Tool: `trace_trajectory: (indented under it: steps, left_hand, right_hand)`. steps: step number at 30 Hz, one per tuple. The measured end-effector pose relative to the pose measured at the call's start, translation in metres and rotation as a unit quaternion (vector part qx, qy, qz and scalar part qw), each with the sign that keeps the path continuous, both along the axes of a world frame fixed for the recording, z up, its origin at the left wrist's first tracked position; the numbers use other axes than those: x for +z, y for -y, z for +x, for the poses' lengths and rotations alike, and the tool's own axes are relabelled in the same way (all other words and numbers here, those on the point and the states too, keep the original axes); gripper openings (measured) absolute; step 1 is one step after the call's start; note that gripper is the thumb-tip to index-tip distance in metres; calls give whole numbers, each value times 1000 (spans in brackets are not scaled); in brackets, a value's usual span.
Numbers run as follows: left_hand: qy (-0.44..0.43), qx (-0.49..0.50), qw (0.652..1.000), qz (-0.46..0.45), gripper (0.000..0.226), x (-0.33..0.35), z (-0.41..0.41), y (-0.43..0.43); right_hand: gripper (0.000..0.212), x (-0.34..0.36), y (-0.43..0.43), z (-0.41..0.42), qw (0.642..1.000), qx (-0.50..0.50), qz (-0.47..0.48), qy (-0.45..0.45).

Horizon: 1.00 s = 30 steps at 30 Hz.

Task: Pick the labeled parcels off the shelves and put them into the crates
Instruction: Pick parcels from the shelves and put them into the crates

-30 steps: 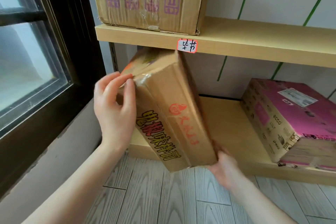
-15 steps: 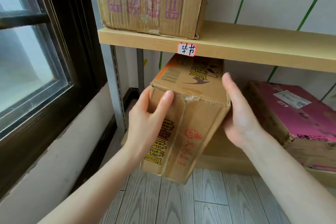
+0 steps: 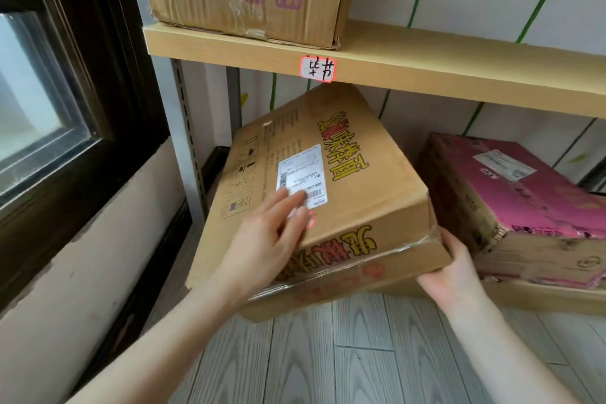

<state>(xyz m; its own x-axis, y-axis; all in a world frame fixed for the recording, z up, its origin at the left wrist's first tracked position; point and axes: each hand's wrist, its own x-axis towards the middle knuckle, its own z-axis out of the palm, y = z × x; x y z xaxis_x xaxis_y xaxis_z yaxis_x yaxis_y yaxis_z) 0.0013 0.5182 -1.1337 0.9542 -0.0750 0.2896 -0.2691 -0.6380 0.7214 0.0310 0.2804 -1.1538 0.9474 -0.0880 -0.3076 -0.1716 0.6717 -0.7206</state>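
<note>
Down at the bottom shelf (image 3: 541,297) by the window, the cardboard parcel (image 3: 354,193) is tilted, near end sticking out over the floor, far end close under the upper shelf (image 3: 426,67). Left hand (image 3: 272,239) lies flat on top, fingers straight and partly covering the shipping label (image 3: 303,167), so it's pressing rather than gripping. Right hand (image 3: 455,272) is wrapped round the near right corner, thumb up the side, fingers tucked under, and seems to be doing the carrying. Looks like stiff corrugated card, front taped seam a bit crumpled. Probably not too heavy, but it's wide and flat so it'll want to swing. I'd get the left hand under the opposite edge before heading for a crate (none in shot)
</note>
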Motion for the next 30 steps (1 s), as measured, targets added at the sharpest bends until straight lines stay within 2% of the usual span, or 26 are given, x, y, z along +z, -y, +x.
trace_trajectory:
  steps: [2, 4, 8, 11, 15, 20, 24, 28, 30]
  left_hand:
    - [-48, 57, 996, 59, 53, -13, 2, -15]
    - [-87, 123, 986, 75, 61, -23, 3, -30]
    - [-115, 215, 967, 81, 59, -29, 4, -45]
    - [-154, 234, 957, 72, 70, -27, 6, -47]
    - [-176, 255, 950, 29, 53, -28, 8, -54]
    - [-190, 228, 950, -101, 46, -41, 9, -63]
    - [-192, 215, 936, -202, 36, -46, 10, -62]
    - [-185, 215, 929, -236, 23, -48, 11, -64]
    - [-178, 210, 932, -236, 25, -49, 13, -65]
  right_hand:
    - [24, -8, 8, 1, 1000, 1, -11, -24]
    - [20, -16, 14, 1, 995, 17, -80, -58]
    - [28, -36, 15, -4, 957, 6, -269, -110]
    - [37, -52, 8, -14, 932, 2, -337, -135]
    - [39, -62, 3, -23, 936, -16, -318, -152]
    - [36, -55, 1, -26, 978, -38, -132, -155]
    - [35, -50, -4, -26, 979, -32, -134, -152]
    - [36, -51, -9, -23, 977, -57, -132, -161]
    - [34, -53, -11, -17, 975, -71, -135, -160]
